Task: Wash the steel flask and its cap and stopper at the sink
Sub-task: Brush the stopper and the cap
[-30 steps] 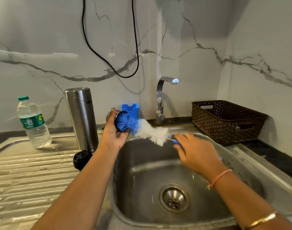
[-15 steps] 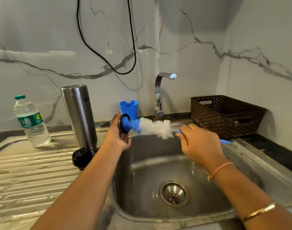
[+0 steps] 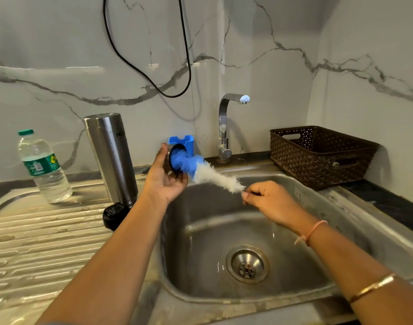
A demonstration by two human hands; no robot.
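My left hand (image 3: 163,178) grips the flask's steel cap (image 3: 174,160) above the sink's left rim, its open side turned toward the right. A bottle brush (image 3: 210,174) with a blue tip and white bristles is pushed into the cap. My right hand (image 3: 268,200) holds the brush's handle, which my fingers hide. The steel flask (image 3: 111,156) stands on the draining board, left of the sink. A black stopper (image 3: 114,214) lies at the flask's foot.
The steel sink (image 3: 224,231) has a drain (image 3: 247,267) at its bottom and a tap (image 3: 226,127) behind, not running. A blue holder (image 3: 184,140) sits at the wall. A brown basket (image 3: 318,156) stands right; a water bottle (image 3: 43,167) stands far left.
My right hand has pushed the brush deeper into the cap and dropped lower, tilting the brush down to the right. My left hand kept its hold on the cap.
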